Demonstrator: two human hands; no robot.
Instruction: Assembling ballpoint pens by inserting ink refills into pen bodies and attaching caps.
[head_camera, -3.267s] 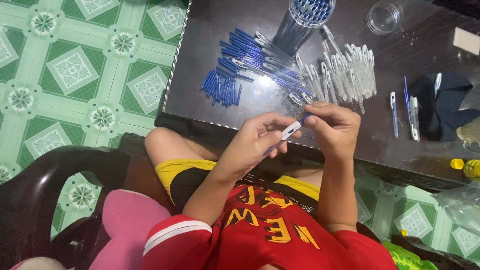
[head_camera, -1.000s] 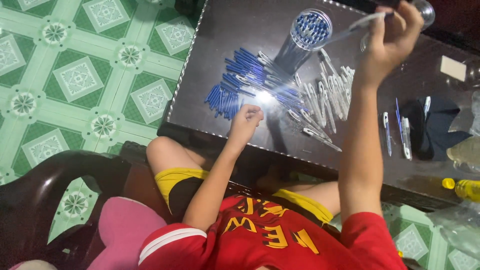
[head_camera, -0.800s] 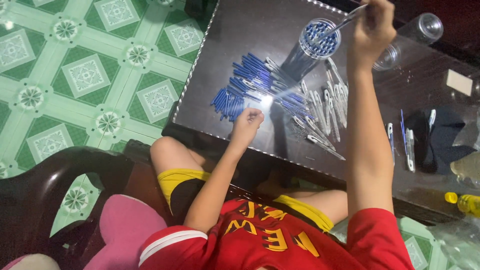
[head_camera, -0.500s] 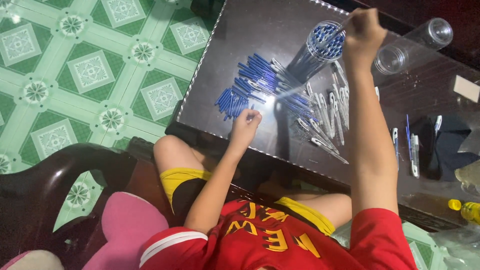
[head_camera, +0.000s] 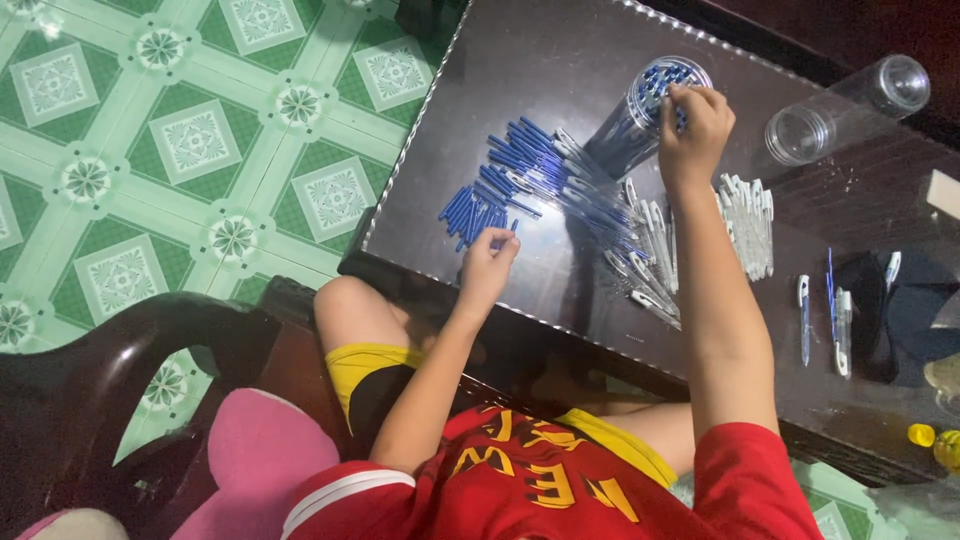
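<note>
Since half a second ago, the right hand has come down onto the mouth of the clear tall jar, while the left hand has barely shifted at the near end of the blue pile.

From the head camera, the one view there is, the jar stands at the far middle of the dark counter, full of upright blue-tipped pens. The right hand's fingers are bunched and curled over the rim, touching the pens; whether they pinch one cannot be told. The left fingers are loosely bent, tips resting on the blue pen parts heaped just beyond them; no firm grasp shows.

Clear pen barrels lie in a fan right of the blue heap, and more lie further right. An empty clear jar lies on its side at the far right.

These pens look light, stiff, smooth and prone to roll; a pinch at mid-barrel would likely hold best.
</note>
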